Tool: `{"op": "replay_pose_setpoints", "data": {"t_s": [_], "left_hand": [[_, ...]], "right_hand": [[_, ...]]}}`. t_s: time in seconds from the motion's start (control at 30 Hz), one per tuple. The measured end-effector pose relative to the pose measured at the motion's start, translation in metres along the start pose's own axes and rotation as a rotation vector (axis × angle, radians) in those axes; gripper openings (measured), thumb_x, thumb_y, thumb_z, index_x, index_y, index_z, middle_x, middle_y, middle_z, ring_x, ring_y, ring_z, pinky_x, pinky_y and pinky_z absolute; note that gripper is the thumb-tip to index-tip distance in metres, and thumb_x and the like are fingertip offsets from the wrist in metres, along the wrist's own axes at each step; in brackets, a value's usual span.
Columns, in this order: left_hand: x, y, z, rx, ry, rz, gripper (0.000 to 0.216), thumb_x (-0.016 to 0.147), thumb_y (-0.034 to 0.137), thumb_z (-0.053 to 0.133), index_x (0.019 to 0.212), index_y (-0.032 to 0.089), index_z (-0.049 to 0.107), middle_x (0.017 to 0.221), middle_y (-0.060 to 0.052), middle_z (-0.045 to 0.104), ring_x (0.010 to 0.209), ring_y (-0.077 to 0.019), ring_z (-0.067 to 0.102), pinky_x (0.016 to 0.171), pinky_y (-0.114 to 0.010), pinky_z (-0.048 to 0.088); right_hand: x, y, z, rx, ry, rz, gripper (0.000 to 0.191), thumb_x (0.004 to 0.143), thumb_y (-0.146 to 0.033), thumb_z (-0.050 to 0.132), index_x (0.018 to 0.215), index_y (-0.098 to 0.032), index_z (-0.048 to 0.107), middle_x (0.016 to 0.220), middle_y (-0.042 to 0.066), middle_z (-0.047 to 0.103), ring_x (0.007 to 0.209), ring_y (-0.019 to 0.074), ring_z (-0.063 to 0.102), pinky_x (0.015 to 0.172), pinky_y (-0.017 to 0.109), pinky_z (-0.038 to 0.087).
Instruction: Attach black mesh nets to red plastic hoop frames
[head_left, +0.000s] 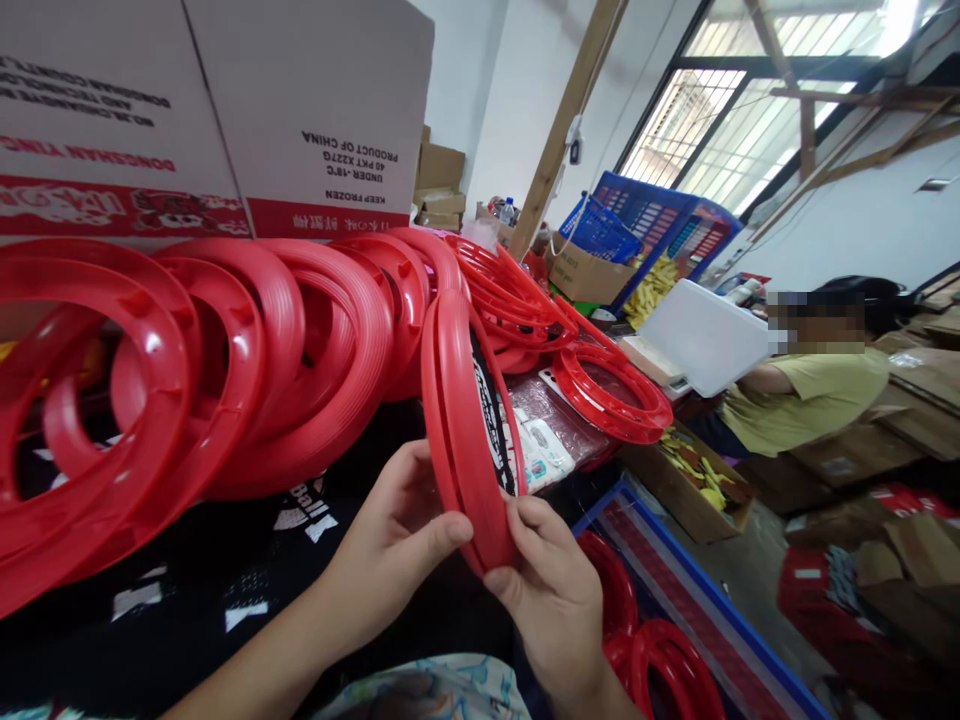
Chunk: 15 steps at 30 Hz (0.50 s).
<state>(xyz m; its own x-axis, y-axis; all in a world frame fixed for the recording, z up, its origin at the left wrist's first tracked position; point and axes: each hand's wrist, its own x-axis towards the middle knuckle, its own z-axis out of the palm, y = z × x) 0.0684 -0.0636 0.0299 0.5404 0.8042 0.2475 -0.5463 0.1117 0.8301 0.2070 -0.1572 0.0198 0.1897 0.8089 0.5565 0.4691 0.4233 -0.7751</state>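
Holding red ring (466, 430) | left hand (401, 530) partly hidden | right hand (556, 580), forearm cropped

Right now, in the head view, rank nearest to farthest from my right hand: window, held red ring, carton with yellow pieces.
1. Red ring: touching your right hand.
2. Carton: off to the right.
3. Window: upper right, in the background.

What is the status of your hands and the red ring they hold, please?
Left hand and right hand both gripping red ring, lower end. Ring roughly upright, edge-on to camera. Heaped rings close by, left side.
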Motion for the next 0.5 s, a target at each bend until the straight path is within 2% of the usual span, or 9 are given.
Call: {"op": "replay_pose_setpoints", "data": {"t_s": [0.5], "left_hand": [[-0.006,-0.006,-0.006,-0.033,0.063,-0.035,0.044,0.073,0.03,0.076,0.112,0.026,0.055,0.1,-0.003,0.067,0.089,-0.0186,0.064,0.077,-0.029,0.054]], "right_hand": [[0.003,-0.011,0.003,-0.21,0.02,-0.102,0.049,0.079,-0.023,0.07,0.126,-0.03,0.058,0.109,0.008,0.065,0.1,0.02,0.063,0.089,0.036,0.054]]}}
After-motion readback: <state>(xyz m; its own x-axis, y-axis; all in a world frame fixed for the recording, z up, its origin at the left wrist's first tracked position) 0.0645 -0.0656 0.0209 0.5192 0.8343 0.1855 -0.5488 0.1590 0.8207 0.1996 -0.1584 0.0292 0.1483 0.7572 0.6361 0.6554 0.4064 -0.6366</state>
